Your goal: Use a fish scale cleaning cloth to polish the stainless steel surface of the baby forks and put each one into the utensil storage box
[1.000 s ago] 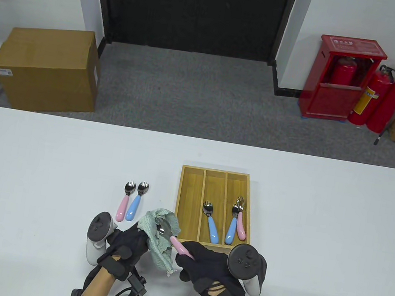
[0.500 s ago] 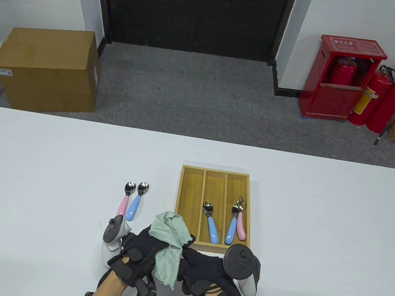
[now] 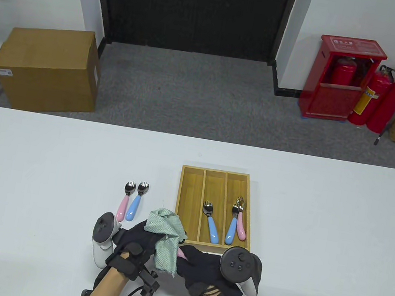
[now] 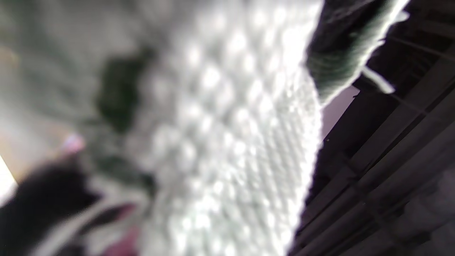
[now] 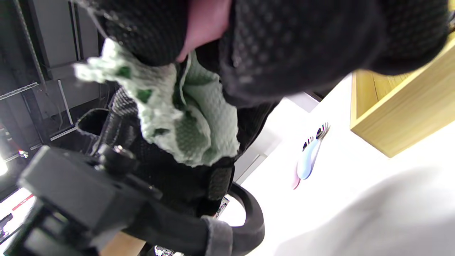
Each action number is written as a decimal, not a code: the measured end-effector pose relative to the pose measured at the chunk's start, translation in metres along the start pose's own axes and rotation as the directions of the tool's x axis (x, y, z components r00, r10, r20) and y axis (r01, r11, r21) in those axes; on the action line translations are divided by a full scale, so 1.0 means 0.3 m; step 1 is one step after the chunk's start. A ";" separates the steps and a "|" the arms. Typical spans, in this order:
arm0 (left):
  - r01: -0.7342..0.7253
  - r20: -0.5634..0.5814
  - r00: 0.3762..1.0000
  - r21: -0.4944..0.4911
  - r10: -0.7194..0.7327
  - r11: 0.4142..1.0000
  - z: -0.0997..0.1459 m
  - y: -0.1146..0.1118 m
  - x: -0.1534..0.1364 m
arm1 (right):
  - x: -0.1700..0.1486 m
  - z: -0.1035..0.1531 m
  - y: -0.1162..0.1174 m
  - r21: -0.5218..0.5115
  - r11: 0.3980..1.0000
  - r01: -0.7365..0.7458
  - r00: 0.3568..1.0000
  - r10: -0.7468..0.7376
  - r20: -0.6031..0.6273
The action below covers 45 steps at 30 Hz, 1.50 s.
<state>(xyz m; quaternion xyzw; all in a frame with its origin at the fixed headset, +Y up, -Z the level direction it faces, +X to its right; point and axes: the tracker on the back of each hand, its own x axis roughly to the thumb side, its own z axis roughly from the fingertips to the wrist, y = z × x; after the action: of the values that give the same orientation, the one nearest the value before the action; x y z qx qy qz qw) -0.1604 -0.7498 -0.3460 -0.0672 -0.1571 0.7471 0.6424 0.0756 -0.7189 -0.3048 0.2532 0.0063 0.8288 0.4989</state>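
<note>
We see the left hand (image 3: 137,245) bunched round the green fish scale cloth (image 3: 165,231), w/ the cloth draped over its fingers, so we can't make out the grip itself. The right hand (image 3: 206,269) is curled on a pink fork handle (image 3: 180,253); only a sliver shows in the table view, and the steel head is buried in the cloth. In the right wrist view the handle (image 5: 204,25) pokes between gloved fingers (image 5: 284,46). The left wrist view is nearly all blurred cloth (image 4: 227,142), too close to read.

The wooden utensil box (image 3: 188,206) sits just beyond the hands: one blue fork in the mid slot (image 3: 210,221), a blue + pink pair in the right slot (image 3: 237,221), left slot partly behind the cloth. A pink and a blue fork (image 3: 131,201) lie on the table (image 3: 29,166), left of the box.
</note>
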 end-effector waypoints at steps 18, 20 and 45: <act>-0.002 0.025 1.000 -0.025 0.002 1.000 0.006 -0.034 0.047 | 0.001 -0.012 0.016 -0.022 0.998 -0.057 0.997 0.058 0.057; 0.062 0.025 0.998 0.039 -0.063 0.997 0.011 -0.014 0.052 | -0.008 -0.019 0.022 -0.023 0.998 -0.062 0.997 0.063 0.049; 0.834 0.163 0.548 -0.030 -0.821 0.551 0.023 -0.019 0.122 | -0.026 -0.015 -0.021 -0.037 0.891 -0.453 0.888 0.454 0.075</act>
<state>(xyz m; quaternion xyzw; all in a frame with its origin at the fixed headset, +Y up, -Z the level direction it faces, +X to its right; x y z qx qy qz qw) -0.1633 -0.7143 -0.3341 0.0302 -0.2503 0.3496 0.9024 0.0819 -0.7212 -0.3136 0.2767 -0.0808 0.9114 0.2936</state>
